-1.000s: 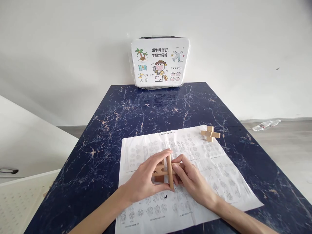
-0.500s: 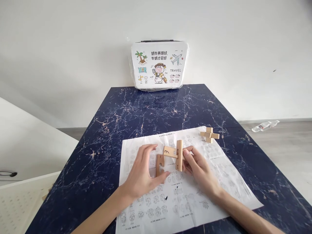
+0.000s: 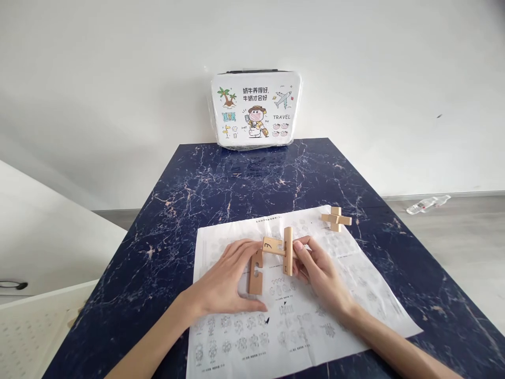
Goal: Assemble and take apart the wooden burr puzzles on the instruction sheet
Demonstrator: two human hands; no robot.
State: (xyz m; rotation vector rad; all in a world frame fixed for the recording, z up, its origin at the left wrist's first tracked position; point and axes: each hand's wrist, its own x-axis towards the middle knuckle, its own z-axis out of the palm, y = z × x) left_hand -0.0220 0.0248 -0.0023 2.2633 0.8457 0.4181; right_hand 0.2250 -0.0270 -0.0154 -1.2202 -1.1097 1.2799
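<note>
In my right hand [image 3: 319,271] are two joined wooden puzzle pieces [image 3: 288,252], one set crosswise through the other, with the marks 3 and 2 on them. Thumb and fingers pinch them at the right end, above the paper. My left hand [image 3: 221,279] is open, thumb spread wide from the fingers. Between them lies a flat, notched wooden puzzle piece [image 3: 255,281] on the printed instruction sheet [image 3: 300,342]. The left fingertips are close to its upper end and to the joined pieces; I cannot tell whether they touch.
An assembled wooden cross puzzle [image 3: 336,219] sits at the sheet's upper right edge. A white cartoon-printed case [image 3: 256,110] in clear plastic stands at the back of the dark blue marbled table [image 3: 236,195]. A clear plastic bottle [image 3: 428,204] lies on the floor at right.
My left hand has moved slightly left and down around the notched piece, its thumb lower and the gap to the fingers wider. My right hand still holds the joined pieces.
</note>
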